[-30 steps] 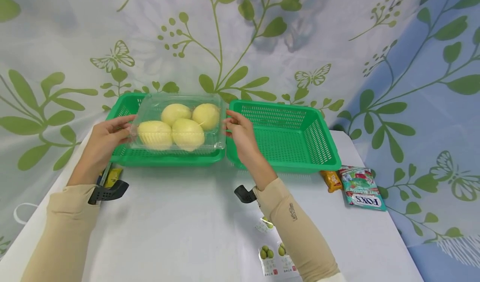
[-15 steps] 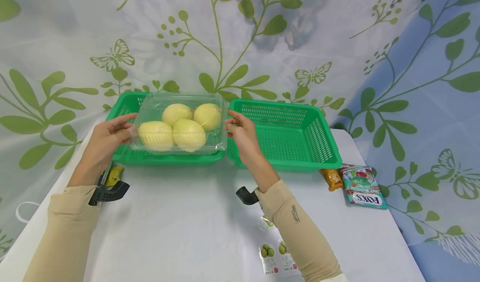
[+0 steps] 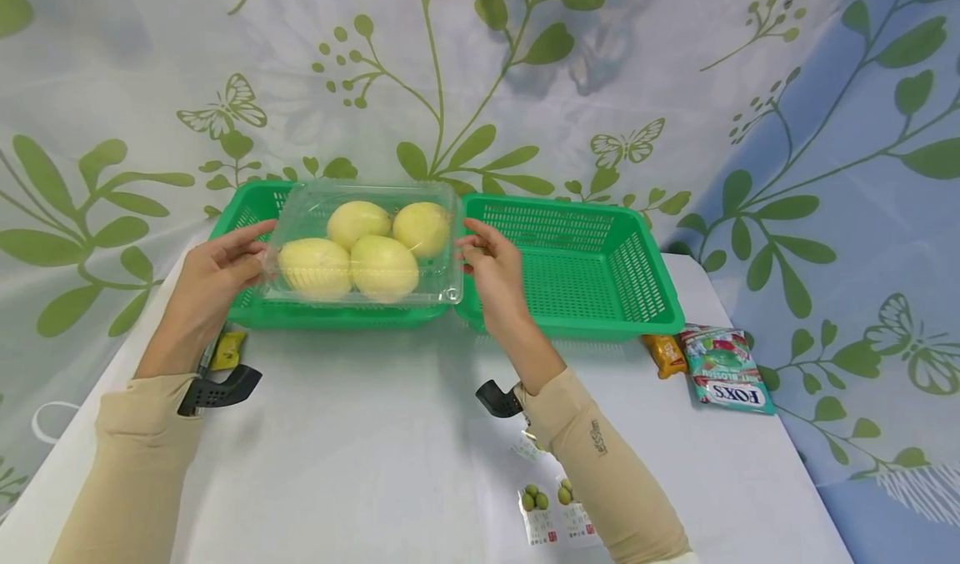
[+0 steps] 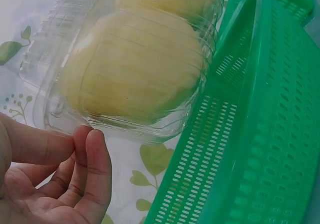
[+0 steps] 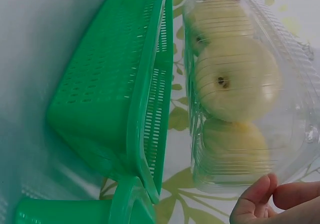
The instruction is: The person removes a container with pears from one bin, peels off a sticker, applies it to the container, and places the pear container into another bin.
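Four fruits [image 3: 385, 268]: packed, as I judge it, and lifted in their clear box [image 3: 300, 207].
Not done: the box isn't set down; it hangs over the left green basket [image 3: 337, 320], toward the far left corner of the desk [image 3: 330, 431].
Looks: fruits round, pale yellow; box ribbed, see-through.
Left hand [image 3: 210, 274]: thumb and fingertips nearly closed, pinching the box's left end.
Right hand [image 3: 495, 279]: likewise at its right end.
Right green basket [image 3: 570, 328]: alongside, by the desk's far edge.
Teal bag [image 3: 726, 368]: near the right edge.
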Motion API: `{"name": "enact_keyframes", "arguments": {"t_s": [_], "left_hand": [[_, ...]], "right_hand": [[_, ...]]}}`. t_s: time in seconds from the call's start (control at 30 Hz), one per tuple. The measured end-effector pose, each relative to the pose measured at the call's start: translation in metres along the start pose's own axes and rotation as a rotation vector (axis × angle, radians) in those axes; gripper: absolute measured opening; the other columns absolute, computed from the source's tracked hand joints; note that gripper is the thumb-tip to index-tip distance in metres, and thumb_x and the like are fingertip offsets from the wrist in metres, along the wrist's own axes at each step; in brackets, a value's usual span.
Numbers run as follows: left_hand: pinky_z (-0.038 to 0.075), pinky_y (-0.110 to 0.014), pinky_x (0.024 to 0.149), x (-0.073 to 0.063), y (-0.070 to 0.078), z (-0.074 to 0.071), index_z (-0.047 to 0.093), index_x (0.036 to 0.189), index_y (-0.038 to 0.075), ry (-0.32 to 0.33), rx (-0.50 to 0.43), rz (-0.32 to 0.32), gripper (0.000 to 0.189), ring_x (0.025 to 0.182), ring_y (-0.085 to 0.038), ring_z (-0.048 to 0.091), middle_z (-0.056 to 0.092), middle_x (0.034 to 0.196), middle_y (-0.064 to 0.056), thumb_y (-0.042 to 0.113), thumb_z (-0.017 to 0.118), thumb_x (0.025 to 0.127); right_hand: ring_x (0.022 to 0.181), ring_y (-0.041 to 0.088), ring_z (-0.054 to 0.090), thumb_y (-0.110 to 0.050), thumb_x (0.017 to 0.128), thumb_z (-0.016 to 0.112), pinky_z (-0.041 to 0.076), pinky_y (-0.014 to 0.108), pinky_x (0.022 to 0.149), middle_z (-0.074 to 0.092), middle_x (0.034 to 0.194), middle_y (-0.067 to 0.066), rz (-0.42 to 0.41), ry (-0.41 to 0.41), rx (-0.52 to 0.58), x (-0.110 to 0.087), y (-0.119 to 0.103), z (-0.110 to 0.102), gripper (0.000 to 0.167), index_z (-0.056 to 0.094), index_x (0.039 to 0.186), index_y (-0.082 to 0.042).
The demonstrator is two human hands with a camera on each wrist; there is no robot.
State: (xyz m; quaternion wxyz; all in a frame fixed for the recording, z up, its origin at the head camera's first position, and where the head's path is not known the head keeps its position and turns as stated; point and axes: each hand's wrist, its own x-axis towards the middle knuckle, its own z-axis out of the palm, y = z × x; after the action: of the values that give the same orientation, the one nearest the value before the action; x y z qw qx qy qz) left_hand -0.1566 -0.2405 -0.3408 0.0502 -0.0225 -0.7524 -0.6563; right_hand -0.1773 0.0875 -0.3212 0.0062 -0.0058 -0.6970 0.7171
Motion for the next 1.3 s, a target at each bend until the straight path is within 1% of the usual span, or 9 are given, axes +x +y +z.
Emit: {"name": "enact_keyframes", "arguments": {"t_s": [0.13, 0.2, 0.43, 0.53, 0.73, 1.0, 1.17, 1.3], "left_hand": [[0.048, -0.015, 0.066, -0.002, 0.0, 0.0, 0.05, 0.147, 0.005, -0.006, -0.062, 0.011, 0.051, 0.082, -0.002, 0.058, 0.062, 0.099, 0.01, -0.005, 0.049, 0.097], [0.046, -0.015, 0.064, -0.004, -0.001, -0.001, 0.05, 0.147, 0.006, -0.02, -0.104, 0.021, 0.052, 0.081, -0.003, 0.056, 0.062, 0.1, 0.008, -0.007, 0.048, 0.096], [0.045, -0.015, 0.062, -0.007, -0.002, -0.003, 0.052, 0.147, 0.006, -0.044, -0.143, 0.05, 0.053, 0.078, -0.004, 0.055, 0.061, 0.101, 0.006, -0.009, 0.047, 0.096], [0.045, -0.014, 0.062, -0.007, -0.003, -0.002, 0.052, 0.146, 0.006, -0.069, -0.184, 0.072, 0.053, 0.078, -0.004, 0.056, 0.061, 0.101, 0.004, -0.01, 0.047, 0.095], [0.042, -0.016, 0.059, -0.008, -0.003, 0.001, 0.049, 0.148, 0.005, -0.092, -0.162, 0.092, 0.052, 0.076, -0.004, 0.056, 0.063, 0.099, 0.005, -0.008, 0.049, 0.097], [0.042, -0.016, 0.059, -0.01, -0.003, 0.003, 0.046, 0.15, 0.005, -0.089, -0.123, 0.078, 0.054, 0.076, -0.004, 0.055, 0.061, 0.1, 0.004, -0.008, 0.048, 0.097], [0.043, -0.015, 0.061, -0.011, -0.002, 0.004, 0.047, 0.15, 0.006, -0.084, -0.111, 0.073, 0.054, 0.076, -0.004, 0.057, 0.061, 0.101, 0.004, -0.008, 0.047, 0.097], [0.043, -0.015, 0.062, -0.012, -0.001, 0.003, 0.045, 0.151, 0.008, -0.094, -0.102, 0.061, 0.054, 0.08, -0.004, 0.055, 0.06, 0.103, 0.004, -0.006, 0.047, 0.099]], "right_hand": [[0.093, 0.013, 0.059, -0.004, 0.103, 0.051, 0.05, 0.03, 0.088, 0.058, 0.104, 0.0, -0.021, 0.003, -0.021, -0.004, -0.001, 0.0, 0.04, 0.056, 0.141, -0.011], [0.092, 0.013, 0.059, -0.005, 0.103, 0.051, 0.05, 0.03, 0.087, 0.057, 0.104, 0.0, -0.028, 0.006, -0.029, -0.006, -0.001, 0.0, 0.039, 0.056, 0.141, -0.011], [0.092, 0.012, 0.059, -0.004, 0.103, 0.05, 0.051, 0.029, 0.086, 0.058, 0.105, 0.0, -0.05, 0.01, -0.047, -0.011, 0.0, 0.0, 0.039, 0.056, 0.141, -0.009], [0.091, 0.012, 0.059, -0.004, 0.102, 0.05, 0.051, 0.029, 0.085, 0.058, 0.107, 0.002, -0.061, 0.011, -0.049, -0.014, 0.0, -0.001, 0.04, 0.055, 0.142, -0.008], [0.089, 0.012, 0.058, -0.004, 0.102, 0.051, 0.051, 0.028, 0.084, 0.058, 0.107, 0.003, -0.071, 0.025, -0.047, -0.017, -0.001, -0.004, 0.039, 0.056, 0.141, -0.009], [0.085, 0.012, 0.057, -0.007, 0.104, 0.049, 0.05, 0.028, 0.081, 0.057, 0.107, 0.003, -0.076, 0.027, -0.035, -0.019, 0.001, -0.005, 0.038, 0.056, 0.142, -0.01], [0.08, 0.012, 0.054, -0.009, 0.102, 0.054, 0.05, 0.026, 0.079, 0.056, 0.104, 0.0, -0.075, 0.038, -0.031, -0.021, 0.001, -0.005, 0.039, 0.056, 0.141, -0.009], [0.077, 0.011, 0.052, -0.007, 0.101, 0.057, 0.048, 0.025, 0.077, 0.055, 0.101, -0.002, -0.082, 0.048, -0.041, -0.021, 0.002, -0.005, 0.039, 0.057, 0.14, -0.008]]}}
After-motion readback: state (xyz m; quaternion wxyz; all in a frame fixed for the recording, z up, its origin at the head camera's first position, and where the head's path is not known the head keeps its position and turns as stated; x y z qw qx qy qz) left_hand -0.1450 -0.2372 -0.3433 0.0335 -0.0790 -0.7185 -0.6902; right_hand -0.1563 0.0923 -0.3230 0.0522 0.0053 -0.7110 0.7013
